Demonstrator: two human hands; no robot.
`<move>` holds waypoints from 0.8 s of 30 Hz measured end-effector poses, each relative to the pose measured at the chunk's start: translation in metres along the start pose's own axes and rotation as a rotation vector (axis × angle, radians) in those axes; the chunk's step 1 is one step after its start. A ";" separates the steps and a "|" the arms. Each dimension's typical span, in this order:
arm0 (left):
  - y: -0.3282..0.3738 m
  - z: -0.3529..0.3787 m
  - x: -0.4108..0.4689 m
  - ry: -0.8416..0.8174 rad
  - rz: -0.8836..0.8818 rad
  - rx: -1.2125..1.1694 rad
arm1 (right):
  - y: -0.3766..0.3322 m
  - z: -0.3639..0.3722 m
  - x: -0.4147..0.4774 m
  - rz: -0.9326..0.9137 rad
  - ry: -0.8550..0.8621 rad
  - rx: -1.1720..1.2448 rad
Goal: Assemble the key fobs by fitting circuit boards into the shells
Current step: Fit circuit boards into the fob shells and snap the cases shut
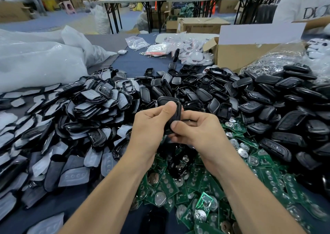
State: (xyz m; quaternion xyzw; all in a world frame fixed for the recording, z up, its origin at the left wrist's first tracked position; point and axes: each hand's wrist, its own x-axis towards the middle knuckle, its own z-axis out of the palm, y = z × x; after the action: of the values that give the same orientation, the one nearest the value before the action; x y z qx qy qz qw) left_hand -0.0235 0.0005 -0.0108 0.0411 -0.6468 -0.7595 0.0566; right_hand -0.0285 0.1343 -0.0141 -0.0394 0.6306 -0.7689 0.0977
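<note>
A black key fob shell (171, 106) is held upright above the middle of the table, between both hands. My left hand (151, 126) grips its left side, thumb pressed on the upper face. My right hand (196, 130) grips its lower right edge, thumb on the front. Whether a board sits inside the shell is hidden. Green circuit boards (200, 183) with round coin cells lie heaped under my forearms. Black empty shells (214, 94) are piled behind and to the right.
Shells with grey rubber button pads (75, 119) cover the left side. White plastic bags (41, 60) lie at far left. A cardboard box (237, 55) and white fobs (192, 53) sit at the back. A person in a white shirt (307, 6) stands far right.
</note>
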 end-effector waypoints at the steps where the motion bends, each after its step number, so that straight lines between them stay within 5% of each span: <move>1: 0.000 0.000 0.000 0.020 -0.002 -0.003 | 0.001 0.001 0.000 0.001 -0.009 -0.004; 11: -0.006 -0.005 0.004 0.041 0.005 0.032 | -0.002 -0.005 0.002 0.036 -0.023 -0.090; 16: -0.007 -0.010 0.004 0.097 0.054 -0.015 | -0.036 -0.057 0.001 -0.219 -0.015 0.531; 18: -0.006 -0.012 0.007 0.142 0.086 0.003 | -0.032 -0.065 0.007 -0.216 0.219 0.341; 21: -0.007 -0.010 0.008 0.202 0.129 0.049 | -0.017 -0.056 0.014 -0.181 0.577 -0.323; 24: -0.009 -0.010 0.009 0.237 0.174 0.128 | -0.004 -0.045 0.019 -0.220 0.388 -0.850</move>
State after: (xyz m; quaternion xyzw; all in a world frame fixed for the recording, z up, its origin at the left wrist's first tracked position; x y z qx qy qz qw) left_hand -0.0314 -0.0095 -0.0217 0.0779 -0.6836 -0.6989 0.1955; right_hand -0.0554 0.1741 -0.0204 0.0017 0.8878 -0.4419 -0.1287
